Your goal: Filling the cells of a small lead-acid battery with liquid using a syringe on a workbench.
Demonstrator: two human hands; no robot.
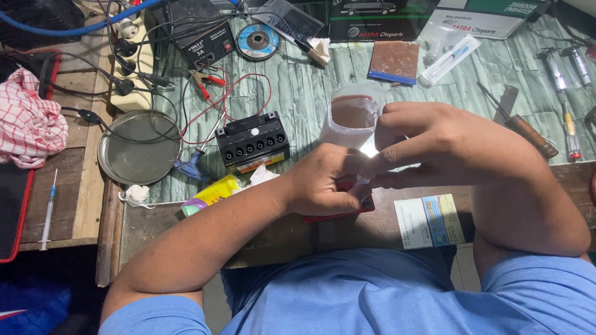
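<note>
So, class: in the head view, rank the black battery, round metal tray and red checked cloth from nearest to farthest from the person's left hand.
From the left hand:
1. Black battery, just up-left.
2. Round metal tray, further left.
3. Red checked cloth, far left edge.

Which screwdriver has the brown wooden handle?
The screwdriver lying just beyond the right hand has the brown wooden handle. The two others farther right have clear, see-through handles.

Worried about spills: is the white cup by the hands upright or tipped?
Upright: the white cup stands on the bench with its mouth up, brownish inside visible, behind the left hand and right hand.
</note>
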